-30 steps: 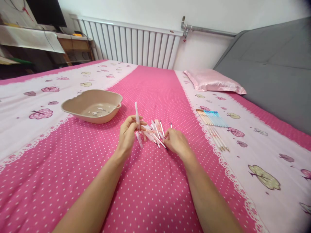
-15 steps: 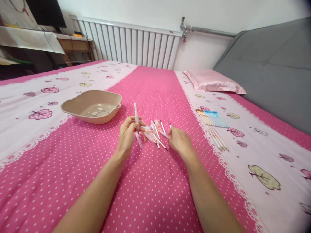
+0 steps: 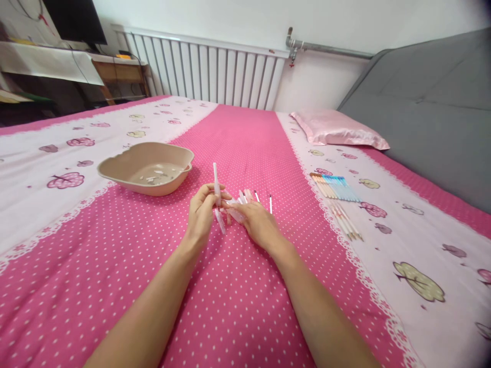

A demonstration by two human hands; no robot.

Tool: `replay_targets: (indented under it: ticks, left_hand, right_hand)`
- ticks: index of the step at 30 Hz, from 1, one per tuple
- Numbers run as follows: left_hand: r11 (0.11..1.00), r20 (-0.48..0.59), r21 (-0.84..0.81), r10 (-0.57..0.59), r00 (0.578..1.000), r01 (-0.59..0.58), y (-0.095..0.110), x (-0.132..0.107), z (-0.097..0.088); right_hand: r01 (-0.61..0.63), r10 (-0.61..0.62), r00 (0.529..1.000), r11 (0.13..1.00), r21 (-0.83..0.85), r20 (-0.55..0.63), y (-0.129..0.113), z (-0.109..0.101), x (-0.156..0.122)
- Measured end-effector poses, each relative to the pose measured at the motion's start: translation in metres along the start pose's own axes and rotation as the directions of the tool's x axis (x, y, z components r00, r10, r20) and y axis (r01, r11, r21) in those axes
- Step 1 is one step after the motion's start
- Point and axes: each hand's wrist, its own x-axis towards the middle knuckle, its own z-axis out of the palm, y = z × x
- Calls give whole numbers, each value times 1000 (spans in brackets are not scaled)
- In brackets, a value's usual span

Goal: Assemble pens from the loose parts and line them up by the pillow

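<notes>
My left hand [image 3: 201,210] pinches a pale, translucent pen barrel [image 3: 217,181] that stands nearly upright. Another clear pinkish pen piece [image 3: 220,221] slants down below the same fingers. My right hand [image 3: 259,222] reaches across the loose pen parts [image 3: 247,196], its fingertips close to the left fingers. Those right fingers are drawn together, and what they hold is hidden. Slim white refills with dark tips, one of them a refill [image 3: 270,203] right of the pile, lie on the pink dotted bedspread [image 3: 215,306].
A beige basin [image 3: 148,184] with small white bits inside stands to the left. On the right lie a row of blue and orange pens [image 3: 335,187] and several white pens [image 3: 345,221]. Farther back are a pink pillow [image 3: 339,130], a grey headboard [image 3: 422,107] and a radiator [image 3: 207,71].
My right hand has moved left over the pile, up to the left hand, and now covers many of the pen parts. My left hand keeps its hold in nearly the same place.
</notes>
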Motion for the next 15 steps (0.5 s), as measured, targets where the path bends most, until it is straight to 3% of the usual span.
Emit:
replay_targets:
  ticks: [9, 15]
  left_hand:
    - [1000, 8, 3, -1, 1000, 1, 1, -1, 0]
    - [1000, 10, -5, -15, 1000, 15, 2, -2, 1]
  right_hand:
    - [-217, 212, 976, 970, -111, -59, 11, -10, -3]
    - [-302, 303, 952, 953, 37, -49, 23, -13, -2]
